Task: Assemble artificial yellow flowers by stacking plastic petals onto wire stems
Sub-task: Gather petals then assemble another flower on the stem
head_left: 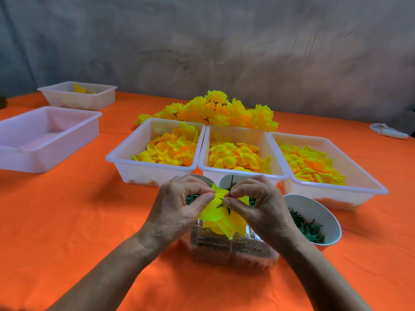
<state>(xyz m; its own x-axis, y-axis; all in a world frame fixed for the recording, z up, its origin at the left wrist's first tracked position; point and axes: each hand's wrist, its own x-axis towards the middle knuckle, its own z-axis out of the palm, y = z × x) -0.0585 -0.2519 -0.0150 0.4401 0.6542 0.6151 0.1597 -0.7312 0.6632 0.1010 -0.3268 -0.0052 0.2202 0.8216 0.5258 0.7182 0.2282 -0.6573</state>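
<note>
A half-built yellow flower (pixel 221 217) hangs upside down between my hands, above a clear plastic box (pixel 233 250). Its dark wire stem (pixel 231 185) sticks up, and a green star-shaped calyx (pixel 224 205) sits on the petals' back. My left hand (pixel 179 207) pinches the petals' left edge with thumb and fingertips. My right hand (pixel 258 205) pinches the stem and calyx. Three white trays of loose yellow petals stand behind: left (pixel 125 153), middle (pixel 276 162), right (pixel 368 182). A heap of finished yellow flowers (pixel 215 111) lies behind them.
A white bowl of green calyx pieces (pixel 325 216) stands at my right wrist; two more bowls (pixel 222 181) sit partly hidden behind my hands. An empty white tray (pixel 45 140) and another holding a few petals (pixel 78 95) stand far left. A white scoop (pixel 388 131) lies far right.
</note>
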